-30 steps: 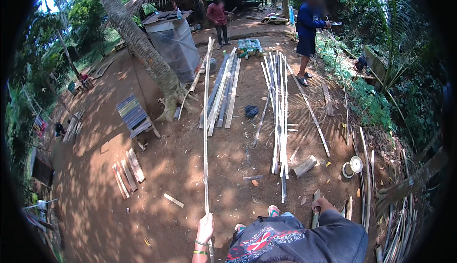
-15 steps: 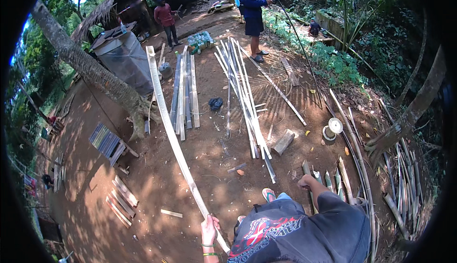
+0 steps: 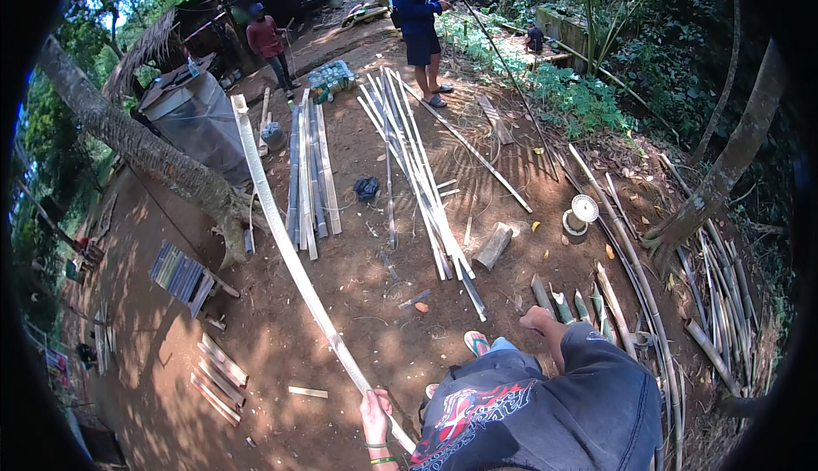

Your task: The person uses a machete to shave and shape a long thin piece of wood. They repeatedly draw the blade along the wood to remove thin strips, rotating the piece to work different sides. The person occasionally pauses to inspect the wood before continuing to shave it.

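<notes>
Long bamboo strip (image 3: 295, 265) in the head view slants along the left side of the bundle of pale strips (image 3: 433, 202), well apart from it, its far end about level with the bundle's upper part. The fingers of the left hand (image 3: 373, 410), left of and nearer than the bundle's near end, are wrapped around the strip close to its near end; a short length runs out past them toward the dark shirt (image 3: 545, 407), and most of it stretches away beyond them. Just right of the bundle's near end is the right hand (image 3: 537, 320), its fingers curled in near the top of a dark bamboo piece (image 3: 540, 288); whether they grip it, I cannot tell. Beside the bundle on its right lies a short log (image 3: 493, 246); to its left is a black plastic bag (image 3: 366, 188), and well left of it stands a slatted table (image 3: 181, 270). Behind the bundle's far end stands a person in a blue top (image 3: 415, 0).
</notes>
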### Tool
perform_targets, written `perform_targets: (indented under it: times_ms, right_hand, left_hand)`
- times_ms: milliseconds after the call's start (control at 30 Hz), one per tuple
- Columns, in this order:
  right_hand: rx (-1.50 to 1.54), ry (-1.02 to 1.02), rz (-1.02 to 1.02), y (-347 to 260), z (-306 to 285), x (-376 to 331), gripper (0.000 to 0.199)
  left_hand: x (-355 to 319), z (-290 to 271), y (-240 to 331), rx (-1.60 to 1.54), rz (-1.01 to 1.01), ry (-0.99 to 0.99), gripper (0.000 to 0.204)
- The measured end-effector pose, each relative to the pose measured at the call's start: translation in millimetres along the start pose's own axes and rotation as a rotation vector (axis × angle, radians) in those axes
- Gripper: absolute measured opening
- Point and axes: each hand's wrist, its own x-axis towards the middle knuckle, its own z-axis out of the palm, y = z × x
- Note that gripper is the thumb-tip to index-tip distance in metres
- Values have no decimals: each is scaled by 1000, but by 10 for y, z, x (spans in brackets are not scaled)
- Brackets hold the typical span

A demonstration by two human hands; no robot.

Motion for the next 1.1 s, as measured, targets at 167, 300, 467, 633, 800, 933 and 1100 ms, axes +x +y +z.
perform_targets:
  times_ms: [167,300,467,633,800,933,1100]
  right_hand:
    - [108,143,-138,-276,-4,170,47]
    - [218,310,-353,-644,-160,350,48]
    - [192,707,-685,-1219,-640,109,48]
    - [333,973,-895,-1697,-1084,90,47]
    - [341,978,-945,-2104,-1357,-176,53]
    - [311,918,-944,-2321,-1498,-275,48]
    - [394,967,-999,-2554,-1522,-197,42]
  left_hand:
    - [-19,74,56,0,-17,-8,48]
    - [-23,92,57,-13,-23,-21,47]
    - [-65,136,137,-10,-32,9,46]
    - [-69,68,66,22,15,8,51]
    - [-142,57,114,-27,-4,46,47]
    - [-161,33,97,16,43,41,48]
    - [-183,57,148,46,66,51,51]
